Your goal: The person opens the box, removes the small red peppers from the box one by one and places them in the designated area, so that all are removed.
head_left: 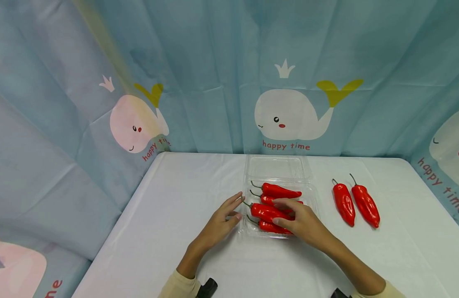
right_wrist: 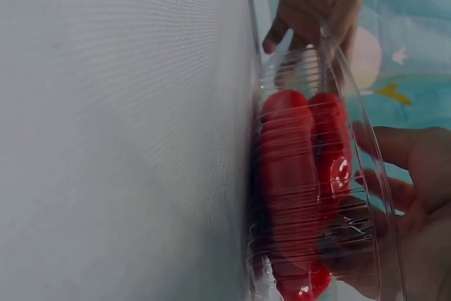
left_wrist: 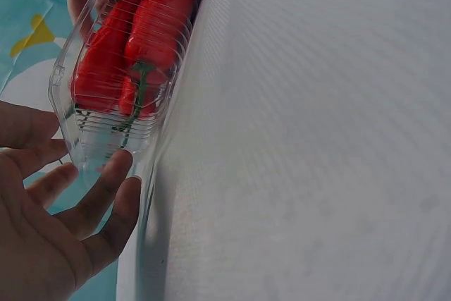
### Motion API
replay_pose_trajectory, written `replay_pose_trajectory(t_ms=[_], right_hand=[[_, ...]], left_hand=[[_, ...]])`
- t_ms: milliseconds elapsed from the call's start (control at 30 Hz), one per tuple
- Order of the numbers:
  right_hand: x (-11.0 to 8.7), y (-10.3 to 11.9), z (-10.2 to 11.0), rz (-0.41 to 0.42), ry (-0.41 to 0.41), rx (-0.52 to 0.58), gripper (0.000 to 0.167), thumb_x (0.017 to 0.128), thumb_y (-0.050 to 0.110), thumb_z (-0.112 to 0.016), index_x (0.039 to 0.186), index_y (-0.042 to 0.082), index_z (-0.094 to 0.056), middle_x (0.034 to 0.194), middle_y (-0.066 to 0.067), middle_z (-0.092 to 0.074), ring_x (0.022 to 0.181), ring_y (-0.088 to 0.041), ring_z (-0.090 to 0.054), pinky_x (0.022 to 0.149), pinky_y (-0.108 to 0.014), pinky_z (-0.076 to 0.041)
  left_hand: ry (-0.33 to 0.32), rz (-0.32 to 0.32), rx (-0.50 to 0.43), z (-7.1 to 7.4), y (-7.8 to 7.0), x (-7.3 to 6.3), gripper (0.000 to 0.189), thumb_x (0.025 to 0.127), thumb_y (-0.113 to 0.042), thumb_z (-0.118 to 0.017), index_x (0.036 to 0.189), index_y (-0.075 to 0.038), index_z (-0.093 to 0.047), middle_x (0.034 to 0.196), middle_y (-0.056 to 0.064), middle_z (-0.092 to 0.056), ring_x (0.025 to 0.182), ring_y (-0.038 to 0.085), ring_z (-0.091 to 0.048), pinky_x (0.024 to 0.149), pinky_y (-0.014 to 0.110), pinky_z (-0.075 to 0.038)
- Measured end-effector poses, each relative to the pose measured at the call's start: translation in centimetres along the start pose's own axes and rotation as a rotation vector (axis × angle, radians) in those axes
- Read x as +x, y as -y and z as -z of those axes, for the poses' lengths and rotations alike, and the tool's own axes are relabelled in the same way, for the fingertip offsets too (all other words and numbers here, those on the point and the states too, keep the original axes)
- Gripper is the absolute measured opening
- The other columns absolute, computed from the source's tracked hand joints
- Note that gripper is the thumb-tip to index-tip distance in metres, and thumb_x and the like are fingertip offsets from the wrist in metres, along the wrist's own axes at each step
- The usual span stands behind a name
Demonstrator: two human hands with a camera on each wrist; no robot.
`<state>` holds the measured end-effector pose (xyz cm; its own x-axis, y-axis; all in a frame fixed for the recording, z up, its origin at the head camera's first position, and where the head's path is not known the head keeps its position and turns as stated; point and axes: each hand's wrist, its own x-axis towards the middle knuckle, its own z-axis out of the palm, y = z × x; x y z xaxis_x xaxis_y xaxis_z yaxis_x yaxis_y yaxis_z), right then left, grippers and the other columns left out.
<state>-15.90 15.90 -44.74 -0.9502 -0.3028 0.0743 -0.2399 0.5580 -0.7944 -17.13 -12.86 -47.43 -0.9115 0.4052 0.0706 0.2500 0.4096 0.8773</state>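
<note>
The right hand curves thumb and fingers round a pepper in the clear box among three others, the left hand, open, is at the box's left end, and two loose peppers lie rightward on the table.

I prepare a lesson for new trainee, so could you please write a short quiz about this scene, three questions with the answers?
1. How many red peppers lie on the table, outside the clear container?
2. True or false: the container's lid is open.
3. Which hand holds a pepper in the container? a) left b) right c) neither

Key: 1. Two. 2. True. 3. b, the right hand.
</note>
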Motion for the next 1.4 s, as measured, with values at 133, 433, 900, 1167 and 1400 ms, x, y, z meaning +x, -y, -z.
replay_pose_trajectory(t_ms=[133, 433, 900, 1167, 1400], right_hand=[[0.34, -0.04, -0.27, 0.006, 0.003, -0.035, 0.055, 0.09, 0.027, -0.086, 0.14, 0.013, -0.068, 0.136, -0.009, -0.069, 0.118, -0.029, -0.064, 0.089, -0.039, -0.063], [0.72, -0.03, -0.56, -0.002, 0.013, -0.071, 0.055, 0.087, 0.023, -0.089, 0.137, 0.013, -0.071, 0.135, -0.009, -0.069, 0.122, -0.032, -0.061, 0.089, -0.044, -0.064], [0.45, -0.23, -0.38, 0.022, -0.027, -0.065, 0.055, 0.088, 0.023, -0.087, 0.14, 0.014, -0.069, 0.132, -0.009, -0.071, 0.117, -0.03, -0.065, 0.089, -0.044, -0.063], [0.22, -0.34, -0.12, 0.029, -0.055, -0.054, 0.054, 0.089, 0.022, -0.087, 0.139, 0.014, -0.069, 0.129, -0.008, -0.073, 0.115, -0.03, -0.066, 0.088, -0.042, -0.064], [0.01, -0.38, 0.27, 0.051, -0.087, -0.021, 0.053, 0.09, 0.026, -0.087, 0.138, 0.013, -0.069, 0.129, -0.008, -0.073, 0.111, -0.028, -0.069, 0.086, -0.039, -0.064]], left_hand=[[0.002, -0.001, -0.001, 0.02, -0.02, -0.03, 0.053, 0.11, -0.015, -0.053, 0.163, -0.013, -0.044, 0.174, -0.001, -0.03, 0.129, 0.034, -0.064, 0.109, 0.059, -0.051], [-0.001, -0.001, -0.007, 0.0, 0.02, -0.04, 0.053, 0.11, -0.016, -0.053, 0.162, -0.013, -0.045, 0.174, -0.002, -0.03, 0.13, 0.035, -0.064, 0.109, 0.06, -0.051], [0.001, -0.004, -0.018, 0.05, -0.12, -0.1, 0.054, 0.11, -0.016, -0.054, 0.163, -0.011, -0.043, 0.174, -0.002, -0.031, 0.13, 0.035, -0.063, 0.109, 0.06, -0.051], [0.006, -0.016, -0.016, 0.06, -0.26, -0.1, 0.055, 0.11, -0.014, -0.054, 0.163, -0.015, -0.043, 0.174, 0.0, -0.031, 0.129, 0.034, -0.065, 0.11, 0.056, -0.051], [0.004, -0.016, -0.014, 0.08, -0.29, -0.12, 0.055, 0.109, -0.013, -0.054, 0.163, -0.013, -0.044, 0.174, 0.001, -0.031, 0.128, 0.034, -0.065, 0.109, 0.056, -0.052]])
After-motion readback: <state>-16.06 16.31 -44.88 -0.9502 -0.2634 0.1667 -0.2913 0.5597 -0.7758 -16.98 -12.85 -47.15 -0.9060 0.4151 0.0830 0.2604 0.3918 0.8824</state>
